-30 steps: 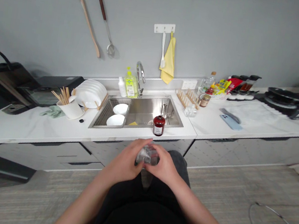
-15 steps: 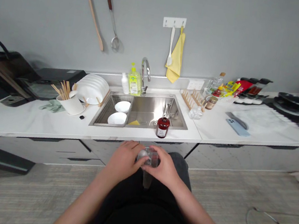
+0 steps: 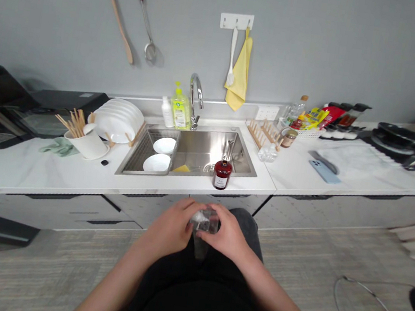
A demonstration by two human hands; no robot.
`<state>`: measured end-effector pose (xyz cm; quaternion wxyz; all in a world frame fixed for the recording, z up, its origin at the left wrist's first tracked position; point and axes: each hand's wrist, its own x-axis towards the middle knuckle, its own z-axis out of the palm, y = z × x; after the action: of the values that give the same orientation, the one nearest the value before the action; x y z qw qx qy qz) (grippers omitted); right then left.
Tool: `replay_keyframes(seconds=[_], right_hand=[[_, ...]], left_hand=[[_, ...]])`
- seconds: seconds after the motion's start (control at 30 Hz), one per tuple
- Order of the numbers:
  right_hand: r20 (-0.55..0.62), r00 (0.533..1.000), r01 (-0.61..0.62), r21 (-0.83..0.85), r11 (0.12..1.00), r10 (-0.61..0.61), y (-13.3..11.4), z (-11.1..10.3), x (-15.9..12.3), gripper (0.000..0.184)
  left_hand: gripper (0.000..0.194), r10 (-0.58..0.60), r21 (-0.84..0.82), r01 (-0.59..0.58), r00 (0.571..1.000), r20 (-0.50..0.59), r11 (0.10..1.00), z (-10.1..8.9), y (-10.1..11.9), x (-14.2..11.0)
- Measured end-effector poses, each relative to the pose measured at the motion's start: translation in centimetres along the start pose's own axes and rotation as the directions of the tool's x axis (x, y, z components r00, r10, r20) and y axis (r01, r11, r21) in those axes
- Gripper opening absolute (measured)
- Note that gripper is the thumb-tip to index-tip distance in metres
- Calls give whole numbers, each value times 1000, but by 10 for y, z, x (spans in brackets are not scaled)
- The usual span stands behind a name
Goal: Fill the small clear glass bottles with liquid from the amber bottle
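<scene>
In front of my body, below the counter's edge, I hold a clear, square-sided container (image 3: 205,221) between both hands. My left hand (image 3: 175,223) grips it from the left, and my right hand (image 3: 228,231) has its fingers curled round the right side. Whether it is a jar or a bottle I cannot make out. Just beyond my hands, a dark red glass bottle (image 3: 221,175) with a white label stands upright at the sink's front edge, with thin sticks or metal showing behind its neck.
Two white bowls sit in the draining basket (image 3: 141,159) of the sink (image 3: 209,140). White plates (image 3: 119,121) and a chopstick holder (image 3: 91,144) stand to the left. Towards the right are a wooden rack (image 3: 258,136), another clear container (image 3: 268,153) and a phone (image 3: 324,172).
The view has swung slightly, so the counter and wall items appear shifted left. My left thumb has moved off the container's top to its side. Both hands still hold it.
</scene>
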<state>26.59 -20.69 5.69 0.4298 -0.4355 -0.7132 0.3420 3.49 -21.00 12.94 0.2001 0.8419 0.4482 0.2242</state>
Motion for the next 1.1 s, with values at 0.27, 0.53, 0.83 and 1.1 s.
replay_keyframes(seconds=[0.27, 0.53, 0.83, 1.1], right_hand=[[-11, 1000, 19, -27, 999, -19, 0, 11, -1, 79], [-30, 999, -7, 150, 989, 12, 11, 28, 20, 78], [-10, 999, 44, 170, 985, -43, -9, 79, 68, 96], [102, 987, 111, 100, 989, -121, -3, 106, 75, 99]], left_hand=[[44, -104, 18, 106, 989, -110, 994, 10, -8, -8], [55, -138, -203, 75, 938, -319, 976, 17, -33, -10], [83, -382, -534, 137, 842, -381, 834, 27, -88, -21], [68, -252, -262, 142, 853, -458, 955, 15, -96, -41]])
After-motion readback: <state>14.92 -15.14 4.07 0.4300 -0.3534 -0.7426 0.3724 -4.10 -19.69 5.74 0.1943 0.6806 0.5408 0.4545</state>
